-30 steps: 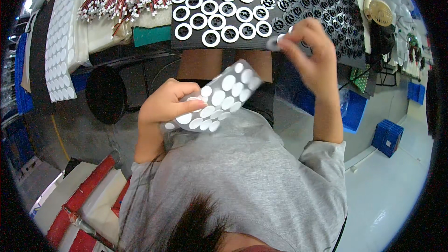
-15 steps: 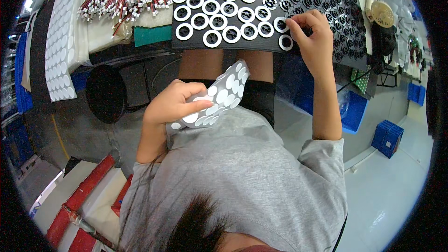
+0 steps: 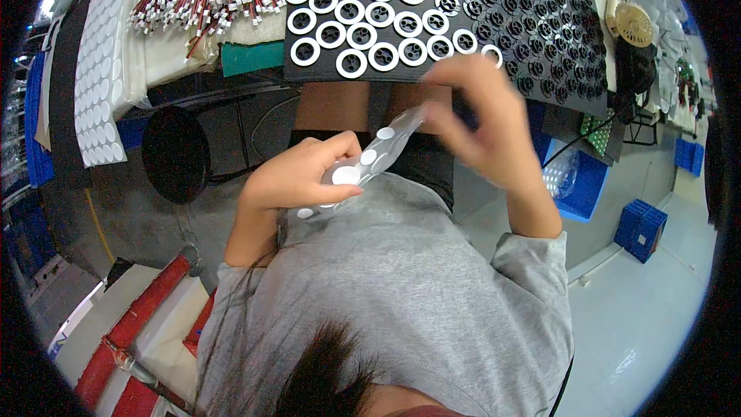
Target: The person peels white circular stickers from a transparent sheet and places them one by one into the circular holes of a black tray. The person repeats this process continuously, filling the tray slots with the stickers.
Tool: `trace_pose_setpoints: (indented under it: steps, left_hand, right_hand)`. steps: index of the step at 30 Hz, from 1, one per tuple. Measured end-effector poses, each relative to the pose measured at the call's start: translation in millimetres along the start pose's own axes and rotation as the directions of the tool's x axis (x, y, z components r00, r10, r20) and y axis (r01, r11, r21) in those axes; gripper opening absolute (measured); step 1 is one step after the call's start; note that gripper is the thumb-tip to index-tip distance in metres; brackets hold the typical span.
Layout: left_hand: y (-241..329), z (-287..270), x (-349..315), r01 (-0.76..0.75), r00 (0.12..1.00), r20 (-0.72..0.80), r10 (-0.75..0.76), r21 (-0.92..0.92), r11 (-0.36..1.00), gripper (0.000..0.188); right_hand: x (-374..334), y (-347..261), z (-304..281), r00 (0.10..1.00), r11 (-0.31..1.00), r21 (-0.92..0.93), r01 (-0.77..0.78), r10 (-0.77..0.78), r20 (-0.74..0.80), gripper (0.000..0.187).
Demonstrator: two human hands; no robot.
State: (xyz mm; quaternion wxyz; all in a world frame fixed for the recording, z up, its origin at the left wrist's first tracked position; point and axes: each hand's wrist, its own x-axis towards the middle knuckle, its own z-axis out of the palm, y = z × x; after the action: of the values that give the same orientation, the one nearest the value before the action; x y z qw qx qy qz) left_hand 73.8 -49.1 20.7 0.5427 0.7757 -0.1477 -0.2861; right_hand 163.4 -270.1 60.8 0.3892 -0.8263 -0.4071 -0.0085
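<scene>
My left hand (image 3: 289, 174) is closed on a limp, translucent sheet of round white stickers (image 3: 369, 157), pinched between thumb and fingers above my lap. The sheet is bent and seen partly edge-on. My right hand (image 3: 490, 120), smeared by motion, is at the sheet's far tip; whether its fingertips grip the sheet is unclear. Beyond both hands lies a black board (image 3: 309, 72) on the table. Rows of round black parts with white rings (image 3: 383, 56) cover its left side, and round black parts without white rings (image 3: 532, 54) crowd its right side.
Red and black wires with white connectors (image 3: 231, 4) lie at the back left, beside a long sheet of white discs (image 3: 100, 85). A round black stool seat (image 3: 176, 156) stands under the table's left part. Blue bins (image 3: 583, 185) are low on the right.
My right hand has left the white rings at the board's front edge and come down and left to the sticker sheet. The sheet has turned more edge-on in my left hand.
</scene>
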Motion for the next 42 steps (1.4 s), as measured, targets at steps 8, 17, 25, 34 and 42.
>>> trace_pose_setpoints:
  steps: [8,17,25,34,42]
  left_hand:
    - [6.0,1.9,6.3,-0.120,0.992,0.046,0.115,0.113,0.986,0.033]
    - [6.1,-1.3,-7.0,0.042,0.991,-0.120,-0.058,-0.130,0.991,0.023]
    - [4.2,-1.4,-8.9,-0.033,0.981,-0.194,-0.006,-0.196,0.980,0.022]
    - [8.7,-1.5,-11.3,-0.152,0.966,-0.249,0.068,-0.339,0.929,0.025]
    - [-2.3,1.4,-15.8,-0.102,0.971,-0.236,0.029,-0.303,0.947,0.025]
  right_hand:
    - [-13.9,-29.4,37.0,0.938,0.944,0.329,-0.009,-0.106,0.330,0.040]
    - [-22.9,-18.9,33.3,0.954,0.973,0.227,-0.031,-0.039,0.296,0.020]
    - [-28.4,-17.2,39.0,0.980,0.986,0.021,0.168,-0.169,0.102,0.017]
    - [-7.2,-9.1,20.9,0.986,0.984,0.083,0.159,-0.154,-0.059,0.016]
    - [34.6,45.3,-17.1,0.948,0.974,-0.099,-0.201,0.169,-0.270,0.011]
